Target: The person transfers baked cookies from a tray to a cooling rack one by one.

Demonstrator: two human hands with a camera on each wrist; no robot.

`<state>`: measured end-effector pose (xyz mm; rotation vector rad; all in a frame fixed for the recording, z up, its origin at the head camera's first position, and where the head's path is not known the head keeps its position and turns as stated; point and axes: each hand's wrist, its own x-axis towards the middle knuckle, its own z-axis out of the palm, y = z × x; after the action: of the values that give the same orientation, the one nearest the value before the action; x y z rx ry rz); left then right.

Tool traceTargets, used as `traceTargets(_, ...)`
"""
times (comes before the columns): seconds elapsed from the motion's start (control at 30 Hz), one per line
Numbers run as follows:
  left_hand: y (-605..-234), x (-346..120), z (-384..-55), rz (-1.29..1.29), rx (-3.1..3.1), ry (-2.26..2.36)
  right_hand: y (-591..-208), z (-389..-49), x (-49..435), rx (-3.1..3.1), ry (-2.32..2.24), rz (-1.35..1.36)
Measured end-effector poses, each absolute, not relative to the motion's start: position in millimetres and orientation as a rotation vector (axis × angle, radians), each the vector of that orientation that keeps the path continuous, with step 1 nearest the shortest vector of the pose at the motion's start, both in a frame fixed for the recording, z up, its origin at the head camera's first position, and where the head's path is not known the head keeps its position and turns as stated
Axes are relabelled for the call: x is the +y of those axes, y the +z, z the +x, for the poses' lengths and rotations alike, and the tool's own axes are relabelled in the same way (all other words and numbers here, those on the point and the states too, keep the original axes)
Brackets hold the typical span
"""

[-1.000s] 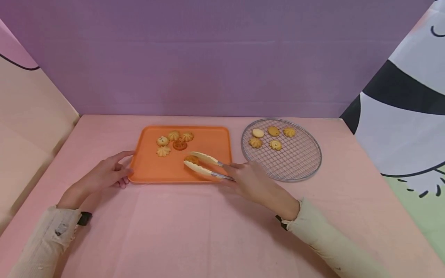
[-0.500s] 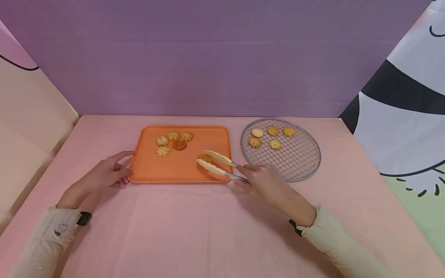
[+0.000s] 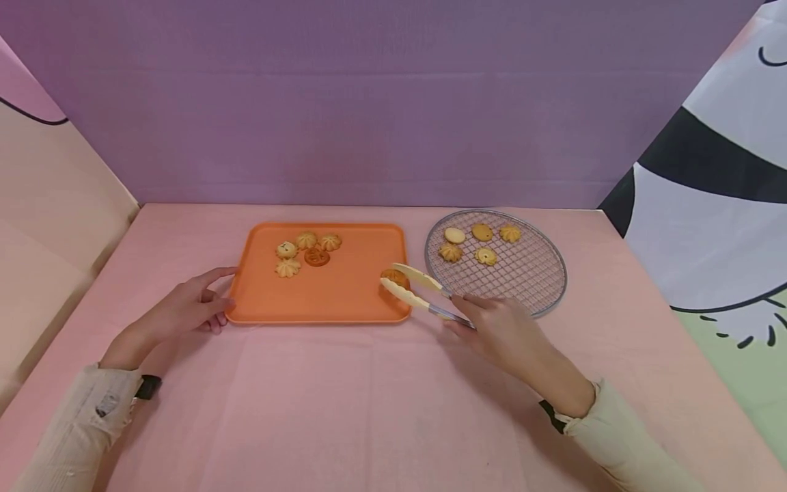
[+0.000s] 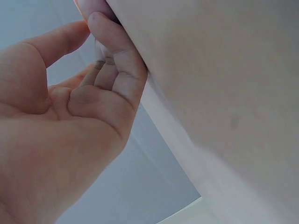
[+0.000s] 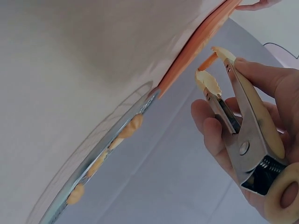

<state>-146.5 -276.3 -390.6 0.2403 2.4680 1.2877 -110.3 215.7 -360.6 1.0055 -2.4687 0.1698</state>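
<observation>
In the head view, my right hand [image 3: 501, 335] grips a pair of tongs [image 3: 418, 280] with cream scalloped tips. Between the tips is a brown-orange cookie [image 3: 396, 277], over the right edge of the orange tray [image 3: 350, 301]. The right wrist view shows the cookie [image 5: 207, 62] edge-on, raised above the table. My left hand [image 3: 184, 307] touches the tray's left edge, with index finger and thumb spread along it. On the tray lie several cookies, including a ridged one [image 3: 287, 267] and a brown pretzel-like one [image 3: 317, 257].
To the tray's right lies a round wire rack [image 3: 522, 283]. Several cookies sit towards its back left, among them a pale oval one [image 3: 455, 235] and a ring-shaped one [image 3: 486, 256]. A purple backdrop [image 3: 381, 137] stands behind the pink-covered table [image 3: 320, 410].
My right hand has moved rightwards with the tongs and the cookie, from the tray's middle to its right edge. The left hand has stayed at the tray.
</observation>
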Motion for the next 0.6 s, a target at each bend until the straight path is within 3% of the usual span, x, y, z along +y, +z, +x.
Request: traceTargets(0.6, -388, -275, -146, 0.234, 2.478, 1.272, -359, -105, 259, -2.426, 0.151, 0.909)
